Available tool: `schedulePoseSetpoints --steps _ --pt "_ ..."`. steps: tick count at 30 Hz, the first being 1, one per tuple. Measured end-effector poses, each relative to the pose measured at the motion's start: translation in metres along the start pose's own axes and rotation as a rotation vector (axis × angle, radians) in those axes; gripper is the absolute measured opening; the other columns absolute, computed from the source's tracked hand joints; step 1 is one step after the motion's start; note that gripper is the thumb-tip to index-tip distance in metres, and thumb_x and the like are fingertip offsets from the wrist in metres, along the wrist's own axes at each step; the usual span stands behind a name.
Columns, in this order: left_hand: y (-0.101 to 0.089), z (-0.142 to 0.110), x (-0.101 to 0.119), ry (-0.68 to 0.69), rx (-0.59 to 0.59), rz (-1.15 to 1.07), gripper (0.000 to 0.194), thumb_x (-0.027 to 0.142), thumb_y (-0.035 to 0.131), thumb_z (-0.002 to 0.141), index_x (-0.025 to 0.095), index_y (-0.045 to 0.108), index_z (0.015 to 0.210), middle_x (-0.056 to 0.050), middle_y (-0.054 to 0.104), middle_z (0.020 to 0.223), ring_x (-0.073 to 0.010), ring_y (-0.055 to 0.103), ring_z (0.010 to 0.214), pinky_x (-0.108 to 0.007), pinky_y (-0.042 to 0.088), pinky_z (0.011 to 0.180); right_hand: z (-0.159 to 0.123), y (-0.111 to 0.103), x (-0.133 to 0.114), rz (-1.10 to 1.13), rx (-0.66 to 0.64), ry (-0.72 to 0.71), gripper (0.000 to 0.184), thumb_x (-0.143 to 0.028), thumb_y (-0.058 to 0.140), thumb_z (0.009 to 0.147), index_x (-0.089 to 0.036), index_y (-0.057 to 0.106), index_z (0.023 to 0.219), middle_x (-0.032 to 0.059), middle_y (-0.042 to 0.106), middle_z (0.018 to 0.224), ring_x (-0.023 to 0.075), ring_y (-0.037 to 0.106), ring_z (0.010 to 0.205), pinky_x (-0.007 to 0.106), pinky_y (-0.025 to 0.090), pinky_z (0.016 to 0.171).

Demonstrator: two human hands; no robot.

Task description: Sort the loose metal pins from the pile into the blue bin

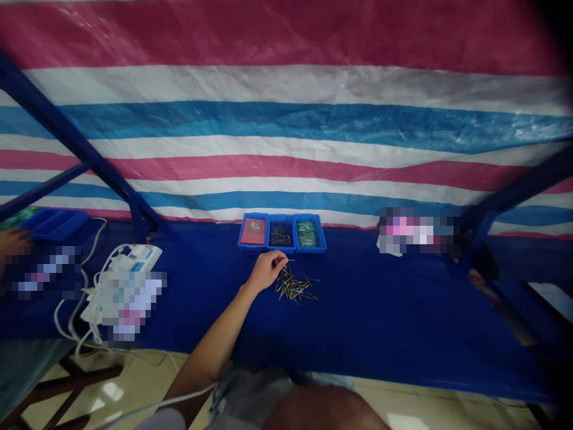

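Note:
My left hand (266, 270) reaches across the blue-covered table, with its fingertips pinched on a thin metal pin (286, 260). Just below it lies a loose heap of slim metal pins (293, 288), gold and dark in colour, and my fingers are at its upper edge. Behind the hand stand three small blue trays side by side. The middle tray (280, 234) holds dark pins, the left tray (253, 232) a red packet, and the right tray (307, 233) green packets. My right hand is out of view.
A white device (132, 257) with white cables sits to the left, partly blurred. Another person's hand (13, 243) rests at the far left edge near a blue tray (56, 224). A blurred item (414, 230) lies at the back right. A striped tarp (286, 137) hangs behind blue metal bars.

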State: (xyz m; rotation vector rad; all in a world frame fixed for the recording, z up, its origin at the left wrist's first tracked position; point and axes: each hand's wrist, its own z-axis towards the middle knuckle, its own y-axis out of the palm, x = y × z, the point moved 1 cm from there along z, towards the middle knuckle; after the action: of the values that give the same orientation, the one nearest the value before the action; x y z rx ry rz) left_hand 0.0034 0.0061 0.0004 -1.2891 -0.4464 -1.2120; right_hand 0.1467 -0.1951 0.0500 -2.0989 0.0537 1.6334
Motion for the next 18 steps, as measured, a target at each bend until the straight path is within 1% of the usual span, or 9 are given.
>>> schedulePoseSetpoints --steps 2,3,4,6,7,9,12,14,18 --pt "0.000 0.000 0.000 -0.001 -0.010 -0.003 0.023 0.034 0.056 0.095 0.015 0.067 0.088 -0.001 0.065 0.070 -0.0127 0.056 0.062 -0.022 0.037 0.059 -0.002 -0.034 -0.016 0.062 -0.104 -0.133 0.012 -0.029 0.070 0.086 -0.028 0.074 0.097 -0.0016 0.071 0.076 0.0136 0.069 0.067 0.018 0.051 0.058" --pt "-0.001 0.000 0.000 0.001 -0.015 -0.003 0.024 0.034 0.055 0.095 0.015 0.067 0.087 -0.001 0.065 0.070 -0.0127 0.056 0.062 -0.022 0.038 0.060 -0.001 -0.054 -0.020 0.122 -0.125 -0.232 0.017 -0.033 0.069 0.087 -0.022 0.073 0.100 0.0004 0.072 0.079 0.0129 0.068 0.068 0.018 0.051 0.061" --pt "-0.001 0.000 0.000 0.005 -0.019 -0.002 0.025 0.035 0.055 0.096 0.015 0.067 0.087 -0.001 0.065 0.070 -0.0128 0.055 0.062 -0.023 0.038 0.060 0.004 -0.076 -0.021 0.148 0.055 -0.267 0.019 -0.036 0.063 0.093 -0.019 0.072 0.096 0.0009 0.070 0.077 0.0119 0.065 0.064 0.019 0.050 0.060" --pt "-0.002 0.000 0.002 0.015 -0.025 0.004 0.027 0.037 0.055 0.096 0.015 0.068 0.088 -0.001 0.064 0.071 -0.0132 0.055 0.063 -0.023 0.038 0.061 0.015 -0.119 -0.011 0.033 0.695 -0.228 0.029 -0.038 0.054 0.098 -0.017 0.068 0.083 0.0007 0.065 0.070 0.0117 0.057 0.059 0.021 0.047 0.058" --pt "-0.003 0.000 0.003 0.014 -0.023 0.011 0.028 0.038 0.054 0.096 0.015 0.068 0.089 -0.001 0.064 0.072 -0.0134 0.055 0.064 -0.023 0.037 0.061 0.022 -0.135 -0.002 -0.090 0.921 -0.190 0.030 -0.039 0.055 0.098 -0.017 0.067 0.081 0.0015 0.063 0.069 0.0131 0.056 0.061 0.023 0.047 0.061" --pt "-0.004 0.000 0.005 0.002 -0.009 0.024 0.031 0.040 0.054 0.096 0.014 0.069 0.089 -0.001 0.063 0.071 -0.0132 0.053 0.062 -0.023 0.037 0.060 0.035 -0.154 0.019 -0.328 1.075 -0.161 0.029 -0.038 0.054 0.098 -0.018 0.068 0.083 0.0042 0.063 0.074 0.0173 0.057 0.071 0.029 0.048 0.072" --pt "-0.005 0.000 0.007 -0.001 0.013 0.017 0.029 0.039 0.055 0.095 0.014 0.069 0.089 -0.001 0.063 0.069 -0.0128 0.052 0.060 -0.023 0.038 0.060 0.044 -0.159 0.052 -0.525 1.133 -0.157 0.021 -0.033 0.051 0.099 -0.020 0.068 0.096 0.0073 0.066 0.089 0.0224 0.059 0.089 0.038 0.046 0.087" --pt "-0.005 0.000 0.008 0.007 0.009 -0.002 0.027 0.036 0.056 0.095 0.014 0.068 0.088 -0.001 0.064 0.071 -0.0130 0.053 0.062 -0.023 0.040 0.061 0.043 -0.152 0.069 -0.592 1.159 -0.112 0.020 -0.030 0.050 0.100 -0.021 0.068 0.102 0.0084 0.067 0.095 0.0236 0.059 0.092 0.039 0.046 0.086" --pt "-0.005 0.000 0.008 -0.004 0.002 -0.032 0.027 0.035 0.055 0.096 0.014 0.067 0.085 -0.001 0.065 0.071 -0.0127 0.055 0.063 -0.023 0.041 0.062 0.037 -0.141 0.088 -0.682 1.162 -0.018 0.022 -0.028 0.050 0.100 -0.021 0.070 0.100 0.0081 0.068 0.092 0.0230 0.060 0.089 0.038 0.045 0.084"
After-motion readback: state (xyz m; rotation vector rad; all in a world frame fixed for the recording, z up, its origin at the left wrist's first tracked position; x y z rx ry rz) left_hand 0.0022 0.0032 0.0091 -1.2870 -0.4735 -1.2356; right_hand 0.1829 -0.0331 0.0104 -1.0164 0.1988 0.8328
